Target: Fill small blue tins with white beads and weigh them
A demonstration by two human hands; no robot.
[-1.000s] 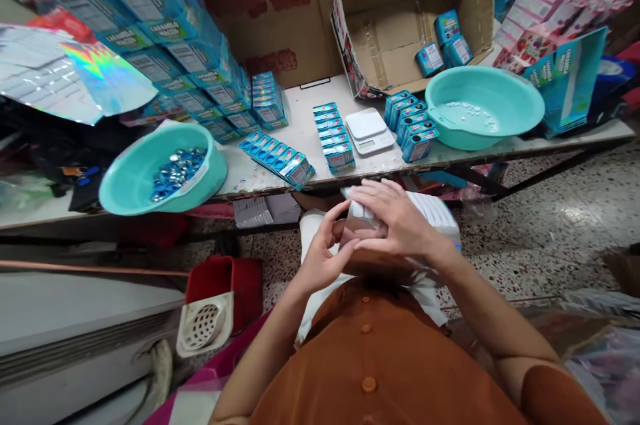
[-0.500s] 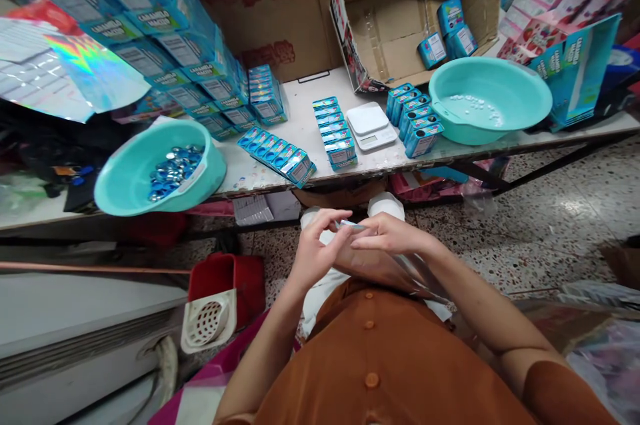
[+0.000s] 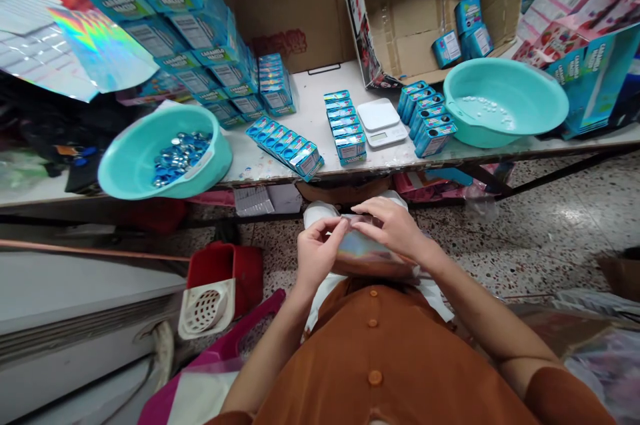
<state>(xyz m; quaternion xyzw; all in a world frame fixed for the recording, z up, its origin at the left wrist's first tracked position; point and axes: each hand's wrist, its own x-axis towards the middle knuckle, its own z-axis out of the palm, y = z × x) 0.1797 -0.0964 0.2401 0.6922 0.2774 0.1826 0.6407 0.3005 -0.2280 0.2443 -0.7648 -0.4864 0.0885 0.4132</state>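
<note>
Over my lap lies a shiny, see-through plastic film or bag (image 3: 367, 253) with a rainbow sheen; I cannot tell which it is. My left hand (image 3: 320, 248) pinches its upper edge between thumb and fingers. Just right of that pinch is my right hand (image 3: 393, 228), palm down over the film. Its thumb and fingers are stretched out with a gap between them, fingertips close to the same edge. Whether they touch the film is unclear.
Ahead is a white table (image 3: 313, 88) with a teal basin (image 3: 115, 158) of blue wrapped pieces, rows of small blue boxes (image 3: 345, 125), a white scale (image 3: 380, 115) and another teal basin (image 3: 505, 72) with white pieces. A cardboard box (image 3: 400, 32) stands behind; a red bucket (image 3: 247, 278) is on the floor.
Both hands were close together around a small pale strip. Now the right hand has lifted and spread its fingers, and the film lies flatter and more visible. The view has shifted slightly.
</note>
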